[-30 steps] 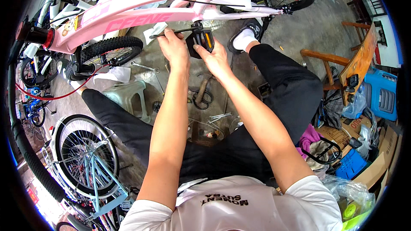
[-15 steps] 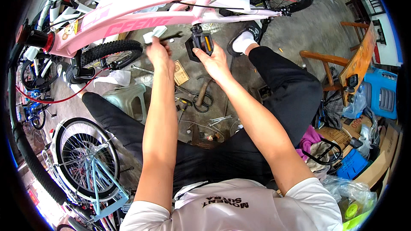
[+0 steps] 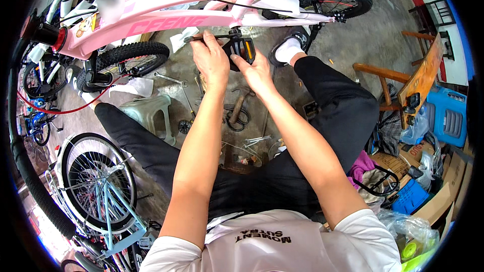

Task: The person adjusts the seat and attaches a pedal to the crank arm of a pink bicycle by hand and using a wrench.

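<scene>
A pink bicycle frame (image 3: 161, 26) stretches across the top of the head view, with a black pedal (image 3: 239, 51) bearing an orange reflector below its middle. My right hand (image 3: 256, 74) is closed around the pedal's right side, thumb on its near face. In my left hand (image 3: 212, 65) is a dark wrench (image 3: 223, 36); its far end meets the pedal's axle beside the frame. My left fingers partly hide the wrench handle.
On the floor between my legs lie a hammer (image 3: 238, 108), several small wrenches (image 3: 257, 141) and a longer silver wrench (image 3: 171, 79). A grey-green stool (image 3: 151, 113) stands by my left leg. Near the right edge are a wooden chair (image 3: 423, 78) and a blue plastic stool (image 3: 446, 113).
My left hand has moved right with the wrench, bringing its end from left of the pedal onto the axle. My right hand stays on the pedal, which has shifted slightly right.
</scene>
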Available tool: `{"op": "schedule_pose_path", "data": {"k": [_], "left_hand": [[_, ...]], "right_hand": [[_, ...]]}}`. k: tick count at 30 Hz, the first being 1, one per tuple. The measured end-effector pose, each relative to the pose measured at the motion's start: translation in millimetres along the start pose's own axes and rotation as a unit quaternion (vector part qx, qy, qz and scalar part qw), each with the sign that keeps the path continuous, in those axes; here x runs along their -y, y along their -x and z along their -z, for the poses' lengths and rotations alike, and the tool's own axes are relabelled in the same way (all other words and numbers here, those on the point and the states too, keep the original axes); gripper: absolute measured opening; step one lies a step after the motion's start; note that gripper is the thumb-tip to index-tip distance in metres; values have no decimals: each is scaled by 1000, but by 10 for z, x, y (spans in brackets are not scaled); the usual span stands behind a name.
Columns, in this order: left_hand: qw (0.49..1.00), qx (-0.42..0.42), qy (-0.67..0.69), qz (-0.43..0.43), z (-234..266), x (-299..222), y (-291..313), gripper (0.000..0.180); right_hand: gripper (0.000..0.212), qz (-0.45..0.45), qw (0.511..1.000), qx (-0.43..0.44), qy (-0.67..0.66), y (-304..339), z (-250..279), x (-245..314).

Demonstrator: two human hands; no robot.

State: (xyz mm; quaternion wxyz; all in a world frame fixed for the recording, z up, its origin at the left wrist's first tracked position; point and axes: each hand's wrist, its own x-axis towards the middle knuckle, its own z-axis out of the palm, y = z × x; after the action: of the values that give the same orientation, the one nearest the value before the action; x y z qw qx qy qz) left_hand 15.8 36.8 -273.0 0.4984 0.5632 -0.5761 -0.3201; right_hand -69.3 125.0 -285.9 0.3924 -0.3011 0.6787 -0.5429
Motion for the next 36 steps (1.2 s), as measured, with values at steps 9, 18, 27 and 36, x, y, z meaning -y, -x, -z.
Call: {"op": "schedule_pose_path", "data": {"k": [9,18,27,36], "left_hand": [[900,55,274,336,1,276,-149,25],[750,154,425,482,177,692,-248,22],[998,9,-32,59,133,-72,-149,36],[991,60,-119,33,78,-414,134,30]], "right_hand": [[34,-6,999,8,-31,-17,-6,-80],[34,-5,1000,8,0,11,33,-35],[26,-36,998,24,-49,-5,-4,-88],[23,-36,998,27,-49,-68,11,-253]]}}
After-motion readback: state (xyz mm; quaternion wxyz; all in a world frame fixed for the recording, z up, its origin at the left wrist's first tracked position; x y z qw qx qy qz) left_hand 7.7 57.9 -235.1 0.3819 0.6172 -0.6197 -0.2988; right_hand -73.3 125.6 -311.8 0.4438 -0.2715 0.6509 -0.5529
